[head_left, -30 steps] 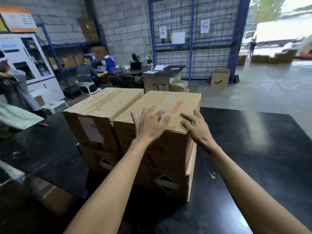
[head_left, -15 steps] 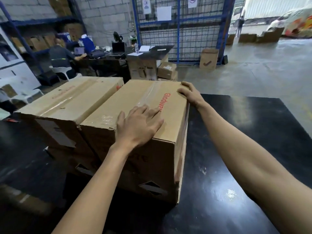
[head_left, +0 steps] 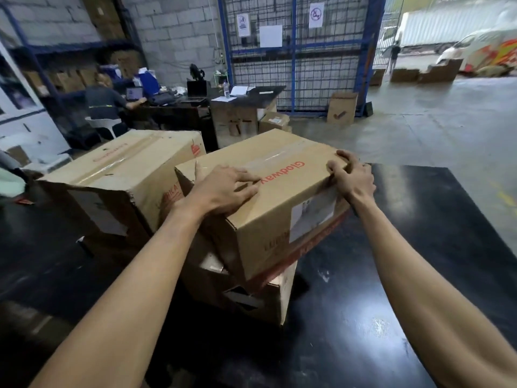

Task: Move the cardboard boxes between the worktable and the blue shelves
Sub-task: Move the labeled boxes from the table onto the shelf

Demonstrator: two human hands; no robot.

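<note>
Swung askew at frame centre, top box (head_left: 282,197) under flat left hand (head_left: 223,191), right hand (head_left: 351,177) clawing its corner: slide slowly.

there is one view only, from a camera worn on the person's head, so nothing is shared with a second view. it looks forward and down from above the black worktable (head_left: 405,247), whose top fills the lower half of the frame. it sits close: both forearms enter from the bottom corners and reach toward the centre, where the left hand (head_left: 223,191) and right hand (head_left: 352,177) lie on a cardboard box (head_left: 279,197). the wide lens bends straight edges near the borders. the upper frame takes in the far wall, blue shelves (head_left: 42,51) at upper left, and an open doorway at upper right.
</note>
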